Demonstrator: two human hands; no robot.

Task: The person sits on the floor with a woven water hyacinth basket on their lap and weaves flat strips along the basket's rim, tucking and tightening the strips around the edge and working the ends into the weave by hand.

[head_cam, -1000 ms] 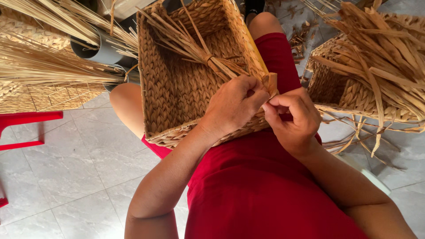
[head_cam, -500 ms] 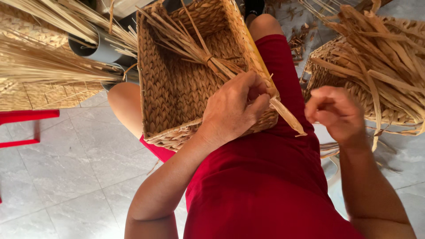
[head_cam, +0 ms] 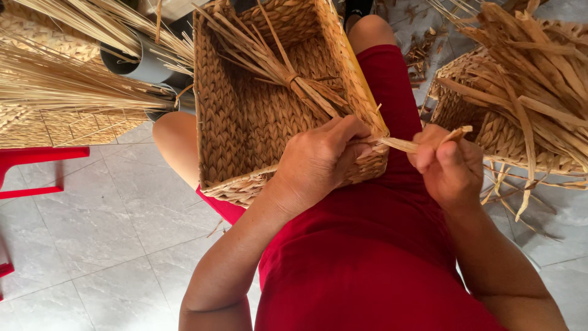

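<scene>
A rectangular woven straw basket (head_cam: 245, 122) rests on my lap, open side up, with a tied bundle of loose straw strands (head_cam: 269, 61) inside it. My left hand (head_cam: 318, 162) grips the basket's near right corner, fingers pressed on the rim. My right hand (head_cam: 450, 165) is closed on a flat dried straw strip (head_cam: 407, 144) that runs from that corner out to the right. The strip's end sticks up above my right thumb.
A second woven basket (head_cam: 490, 129) heaped with dried straw strips stands at the right. Bundles of thin straw (head_cam: 67, 86) and grey tubes (head_cam: 138, 64) lie at upper left over another woven piece. A red stool (head_cam: 37, 156) stands at left on the tiled floor (head_cam: 104, 245).
My right hand pulled away from the basket corner to the right, drawing the straw strip out, then rose a little. My left hand stayed on the corner.
</scene>
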